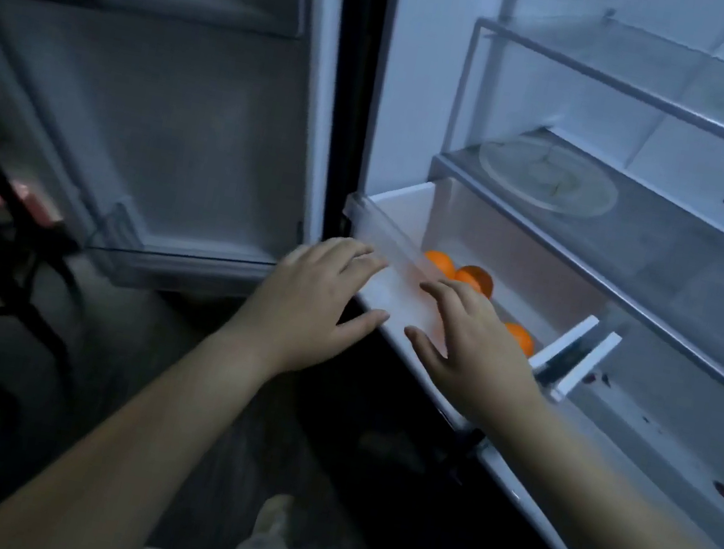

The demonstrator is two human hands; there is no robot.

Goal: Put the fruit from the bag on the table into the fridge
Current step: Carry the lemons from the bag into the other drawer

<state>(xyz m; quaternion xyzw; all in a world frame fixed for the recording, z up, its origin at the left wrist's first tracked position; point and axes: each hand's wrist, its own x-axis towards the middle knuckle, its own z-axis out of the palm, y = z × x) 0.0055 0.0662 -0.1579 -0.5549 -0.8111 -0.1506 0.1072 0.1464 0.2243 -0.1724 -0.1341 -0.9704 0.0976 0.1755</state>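
The fridge stands open in front of me. Its clear crisper drawer (399, 228) is pulled part way out. Three oranges lie inside it: one (440, 262) at the back left, one (476, 280) beside it, and one (520, 338) nearer, partly hidden behind my right hand. My left hand (314, 302) has relaxed, spread fingers at the drawer's front left edge. My right hand (473, 355) is spread against the drawer's clear front panel. Neither hand holds anything. The bag and the table are out of view.
A glass plate (548, 176) lies on the shelf above the drawer. A second drawer (661, 420) sits to the right, past white dividers (577, 353). The open fridge door (164, 97) with its bins stands on the left. A dark chair frame (17, 264) is at lower left.
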